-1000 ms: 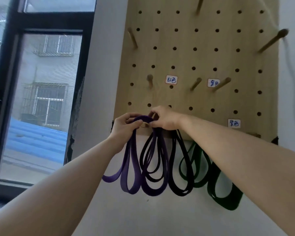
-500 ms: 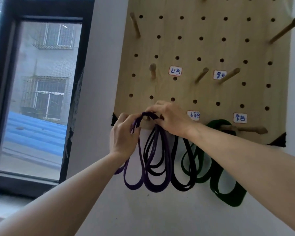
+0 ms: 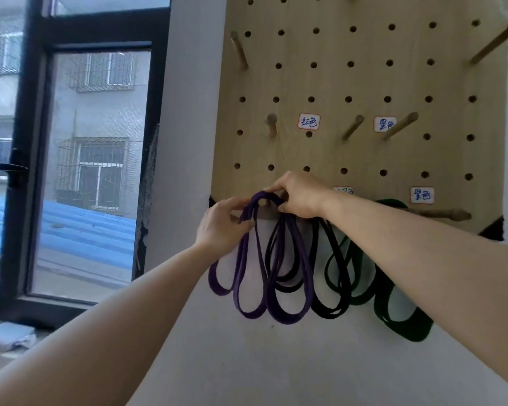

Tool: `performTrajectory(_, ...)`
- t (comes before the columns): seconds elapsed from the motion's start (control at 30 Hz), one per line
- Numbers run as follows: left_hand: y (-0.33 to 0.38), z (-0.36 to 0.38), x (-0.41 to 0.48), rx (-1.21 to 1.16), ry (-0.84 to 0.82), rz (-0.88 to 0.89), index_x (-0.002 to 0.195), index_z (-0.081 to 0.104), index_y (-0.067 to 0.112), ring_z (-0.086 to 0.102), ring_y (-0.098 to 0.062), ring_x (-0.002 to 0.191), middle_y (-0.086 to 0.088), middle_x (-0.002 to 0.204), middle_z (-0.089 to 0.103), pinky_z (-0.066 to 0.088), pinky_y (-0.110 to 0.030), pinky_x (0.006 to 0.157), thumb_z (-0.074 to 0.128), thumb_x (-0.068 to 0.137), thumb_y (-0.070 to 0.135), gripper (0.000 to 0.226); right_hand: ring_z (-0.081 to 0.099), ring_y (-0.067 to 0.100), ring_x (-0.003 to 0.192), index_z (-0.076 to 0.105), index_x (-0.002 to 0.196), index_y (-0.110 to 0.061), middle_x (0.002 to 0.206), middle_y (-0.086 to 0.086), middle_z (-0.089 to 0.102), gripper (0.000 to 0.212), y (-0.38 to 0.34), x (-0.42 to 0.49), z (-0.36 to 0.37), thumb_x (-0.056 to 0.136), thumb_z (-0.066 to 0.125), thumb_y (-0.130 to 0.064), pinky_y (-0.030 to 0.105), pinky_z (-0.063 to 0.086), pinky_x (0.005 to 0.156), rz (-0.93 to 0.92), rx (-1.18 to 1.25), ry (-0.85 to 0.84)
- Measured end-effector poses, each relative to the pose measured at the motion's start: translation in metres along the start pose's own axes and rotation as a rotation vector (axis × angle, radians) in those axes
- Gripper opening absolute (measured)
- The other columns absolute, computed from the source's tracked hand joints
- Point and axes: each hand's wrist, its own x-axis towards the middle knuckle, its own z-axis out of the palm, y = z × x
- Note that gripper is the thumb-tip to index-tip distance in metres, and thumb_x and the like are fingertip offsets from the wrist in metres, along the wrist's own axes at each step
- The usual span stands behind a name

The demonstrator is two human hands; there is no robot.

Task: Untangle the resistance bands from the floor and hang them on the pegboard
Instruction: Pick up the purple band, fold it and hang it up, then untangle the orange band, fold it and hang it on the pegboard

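Observation:
A wooden pegboard (image 3: 364,83) hangs on the white wall. The looped purple resistance band (image 3: 288,315) drapes over a peg (image 3: 264,202) at the board's bottom left. My left hand (image 3: 222,227) pinches the band's left side just below that peg. My right hand (image 3: 301,197) grips the band's top, right of the peg. Black bands (image 3: 329,313) hang behind it, their top hidden by my right hand. A green band (image 3: 405,329) hangs further right, partly behind my right forearm.
Several bare wooden pegs stick out of the board, one long peg (image 3: 443,214) at the lower right. White labels (image 3: 308,121) with handwriting sit by the pegs. A dark-framed window (image 3: 94,159) stands to the left, with folded cloth (image 3: 8,336) on the sill.
Both hands have pulled the purple band's top loop over the bottom-left peg, whose tip now shows through it. The view has moved closer and slightly upward.

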Motion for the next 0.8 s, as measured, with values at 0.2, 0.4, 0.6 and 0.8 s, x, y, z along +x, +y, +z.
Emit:
performTrajectory(0.2, -0.008, -0.029, -0.047, 0.032, -0.121, -0.014, 0.118, 0.070, 0.032, 0.069, -0.003, 0.087, 0.016, 0.111, 0.069, 0.061, -0.029, 0.079, 0.077, 0.087, 0.023, 0.032, 0.053, 0.016, 0.124, 0.058, 0.136, -0.028, 0.131, -0.004, 0.063, 0.048, 0.017, -0.049, 0.006, 0.090, 0.070, -0.019, 0.035, 0.041, 0.107, -0.137, 0.135, 0.122)
performTrajectory(0.4, -0.017, -0.036, -0.118, 0.043, -0.290, -0.030, 0.109, 0.074, 0.029, 0.071, -0.010, 0.082, 0.009, 0.092, 0.075, 0.061, -0.027, 0.077, 0.076, 0.088, 0.019, 0.023, 0.046, 0.021, 0.129, 0.069, 0.120, -0.021, 0.128, -0.002, 0.064, 0.038, 0.020, -0.122, 0.053, 0.083, 0.076, -0.021, 0.042, 0.035, 0.108, -0.217, 0.144, 0.456)
performTrajectory(0.6, -0.043, -0.003, -0.225, 0.095, -0.572, -0.194, 0.101, 0.075, 0.034, 0.069, -0.007, 0.077, 0.011, 0.085, 0.074, 0.057, -0.022, 0.074, 0.078, 0.087, 0.028, 0.016, 0.066, 0.009, 0.086, 0.071, 0.111, -0.018, 0.095, -0.007, 0.070, 0.025, 0.005, -0.226, 0.142, 0.087, 0.073, -0.015, 0.020, 0.053, 0.079, -0.077, 0.552, 0.226)
performTrajectory(0.8, -0.087, 0.043, -0.359, 0.100, -0.862, -0.461, 0.106, 0.077, 0.023, 0.068, -0.005, 0.076, 0.009, 0.087, 0.075, 0.054, -0.022, 0.077, 0.077, 0.087, 0.025, 0.019, 0.067, 0.005, 0.080, 0.073, 0.106, -0.026, 0.088, -0.008, 0.072, 0.018, 0.014, -0.334, 0.266, 0.089, 0.072, -0.020, 0.018, 0.054, 0.076, 0.180, 0.695, -0.382)
